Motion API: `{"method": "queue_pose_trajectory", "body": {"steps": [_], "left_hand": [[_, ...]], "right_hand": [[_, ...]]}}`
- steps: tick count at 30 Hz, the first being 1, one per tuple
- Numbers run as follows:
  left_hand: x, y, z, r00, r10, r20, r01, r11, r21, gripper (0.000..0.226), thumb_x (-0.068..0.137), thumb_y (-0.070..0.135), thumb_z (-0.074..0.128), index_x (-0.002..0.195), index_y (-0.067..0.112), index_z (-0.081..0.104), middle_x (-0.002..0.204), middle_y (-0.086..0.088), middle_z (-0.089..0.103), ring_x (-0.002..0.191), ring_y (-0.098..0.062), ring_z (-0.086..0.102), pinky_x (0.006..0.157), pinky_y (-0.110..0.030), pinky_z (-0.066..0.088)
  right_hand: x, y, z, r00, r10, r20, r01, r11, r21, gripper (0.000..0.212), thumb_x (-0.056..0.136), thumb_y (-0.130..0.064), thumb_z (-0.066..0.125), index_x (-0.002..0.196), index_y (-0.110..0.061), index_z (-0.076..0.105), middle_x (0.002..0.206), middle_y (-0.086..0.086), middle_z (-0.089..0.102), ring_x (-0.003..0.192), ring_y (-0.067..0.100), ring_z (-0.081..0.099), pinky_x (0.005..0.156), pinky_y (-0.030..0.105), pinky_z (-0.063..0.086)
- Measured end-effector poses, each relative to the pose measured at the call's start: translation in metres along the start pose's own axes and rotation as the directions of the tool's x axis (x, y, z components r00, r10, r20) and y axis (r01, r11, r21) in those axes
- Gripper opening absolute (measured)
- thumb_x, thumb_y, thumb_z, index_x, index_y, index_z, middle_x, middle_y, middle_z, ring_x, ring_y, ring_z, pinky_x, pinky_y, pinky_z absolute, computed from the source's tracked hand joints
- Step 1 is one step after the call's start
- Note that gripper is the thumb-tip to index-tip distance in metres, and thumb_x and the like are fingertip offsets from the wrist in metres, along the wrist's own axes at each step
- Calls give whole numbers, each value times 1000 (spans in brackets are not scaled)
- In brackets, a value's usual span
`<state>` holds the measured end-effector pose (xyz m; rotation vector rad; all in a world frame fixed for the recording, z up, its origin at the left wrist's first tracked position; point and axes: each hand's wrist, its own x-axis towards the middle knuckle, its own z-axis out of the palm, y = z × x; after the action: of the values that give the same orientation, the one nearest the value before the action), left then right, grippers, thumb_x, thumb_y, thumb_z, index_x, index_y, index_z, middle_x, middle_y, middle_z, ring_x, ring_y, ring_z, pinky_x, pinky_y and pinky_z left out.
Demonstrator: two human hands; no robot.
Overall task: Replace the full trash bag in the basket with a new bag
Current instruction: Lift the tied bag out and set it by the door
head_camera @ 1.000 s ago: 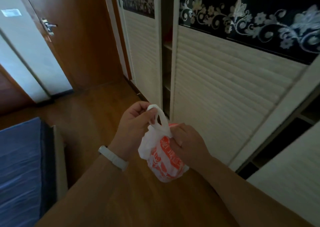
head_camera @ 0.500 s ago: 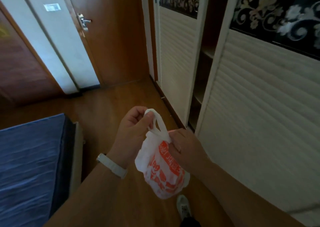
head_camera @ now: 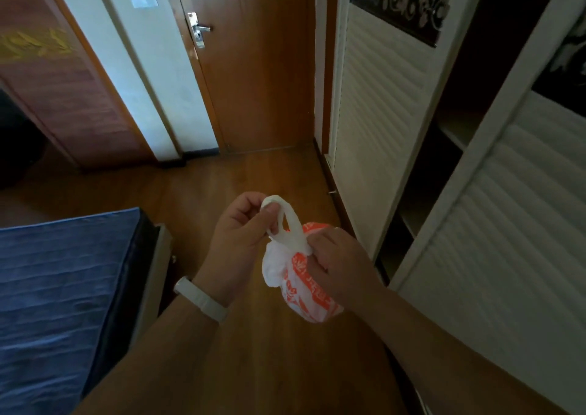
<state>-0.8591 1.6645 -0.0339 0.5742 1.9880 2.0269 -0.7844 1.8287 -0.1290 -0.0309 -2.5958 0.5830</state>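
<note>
The person stands on a wooden floor [head_camera: 253, 173] between a bed and a wardrobe, with both forearms extended forward and down.

Task item: the trash bag [head_camera: 301, 291] is a small white plastic bag with orange print. It is gathered at the neck and bulges below it. It hangs in the air above the floor, in front of the person, held between the two hands and touching nothing else.

Left hand [head_camera: 242, 227]: the fingers are curled inward. The thumb and forefinger pinch the upper end of the bag's white handle loop [head_camera: 293, 224], which stands up from the neck of the bag. A white wristband [head_camera: 200, 299] sits on this wrist.

Right hand [head_camera: 344, 267]: the fingers are curled and grip the bag at its gathered neck, just below the loop. The palm rests against the right side of the bag, covering part of the print.

Surroundings: a bed with a blue cover [head_camera: 63, 287] occupies the lower left, its corner near the left forearm. A brown wooden door [head_camera: 257, 72] with a metal lever handle [head_camera: 199, 30] stands shut at the far end of the floor. White louvred wardrobe doors [head_camera: 383, 113] line the right side, with a dark gap between two panels showing shelves. A strip of white wall left of the door carries a small label [head_camera: 143, 0]; its text is not legible.
</note>
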Motion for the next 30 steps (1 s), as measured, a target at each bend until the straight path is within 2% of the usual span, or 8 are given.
{"method": "queue_pose_trajectory", "body": {"steps": [6,10,12,14,18,20,24,30], "left_hand": [[63,-13,-40,997,-7,-79,5,1000,-25,12,94,16,55,87,19,64,84,0,66,86,-25,64,83,-38,56],[117,-28,-87,997,4,-83,-8,999,-43,14,95,15,53,86,19,63,85,-3,65,85,-24,63,80,-35,55],[149,-35,-116,997,17,-70,-20,999,-44,15,95,14,53,86,20,63,85,-3,65,85,-24,63,81,-36,56],[179,-40,-146,997,23,-67,-25,999,-31,14,94,15,55,85,22,63,84,-2,66,83,-23,64,78,-32,57],[239,-39,-206,998,62,-17,-62,998,-2,9,94,14,55,88,13,61,86,-16,63,81,-27,62,73,-27,56],[269,-39,-232,999,53,-8,-53,999,-2,8,94,15,55,92,11,61,87,-12,64,83,-27,63,73,-26,56],[315,-38,-270,999,33,-3,-33,999,-6,8,93,23,57,97,18,63,86,0,66,84,-18,65,69,-21,54],[370,-45,-304,1000,30,-6,-30,1000,7,7,94,18,56,96,17,63,81,6,66,79,-11,64,69,-20,53]], "right_hand": [[75,10,41,998,-65,9,65,997,48,33,95,-46,50,104,-18,65,100,-1,70,88,11,66,86,14,43],[131,5,83,997,-73,-13,74,994,81,41,97,-50,42,103,-17,66,99,-2,70,88,8,65,87,6,34],[163,1,109,997,-79,0,79,994,78,42,97,-53,40,104,-19,65,100,-3,70,89,8,64,86,11,42],[196,-9,134,997,-75,7,74,994,86,45,97,-55,38,105,-19,63,102,-2,69,90,10,64,84,22,52],[266,-35,177,995,-101,0,101,993,62,40,97,-52,42,106,-18,63,102,-1,69,89,13,66,84,25,55],[299,-48,194,996,-86,-21,87,995,49,38,96,-50,44,106,-18,62,102,-1,70,89,13,66,83,25,55],[349,-66,223,993,-89,-77,95,993,75,42,97,-53,41,105,-17,62,102,0,70,88,14,67,84,20,48],[407,-63,266,995,-87,-52,93,989,112,32,96,-49,47,106,-21,58,101,-1,70,87,13,67,83,20,49]]}}
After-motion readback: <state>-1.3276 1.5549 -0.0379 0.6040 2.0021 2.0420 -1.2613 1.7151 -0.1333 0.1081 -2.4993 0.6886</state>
